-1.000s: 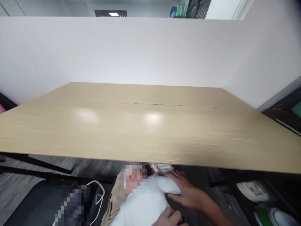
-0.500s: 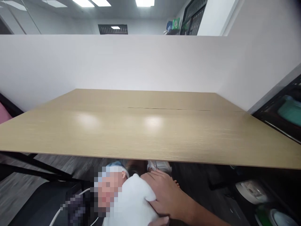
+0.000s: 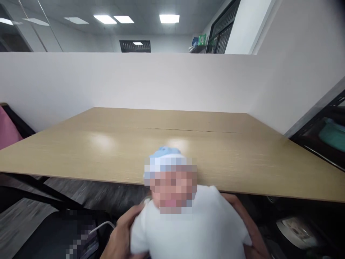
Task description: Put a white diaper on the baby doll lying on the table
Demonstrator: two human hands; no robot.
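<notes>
holding looks to be the step in hand: a small figure (image 3: 194, 230) in a white top and pale blue cap (image 3: 165, 151) is between both hands at six o'clock in the view, its head overlapping the near edge of the table (image 3: 256, 162). the left hand (image 3: 120, 230), at seven o'clock, wraps round one sleeve; the right hand (image 3: 239, 208), between four and five, lies along the opposite side, mostly hidden, so whether its fingers are spread or bent cannot be told. release is not yet done, and whether figure and table touch is unclear.
</notes>
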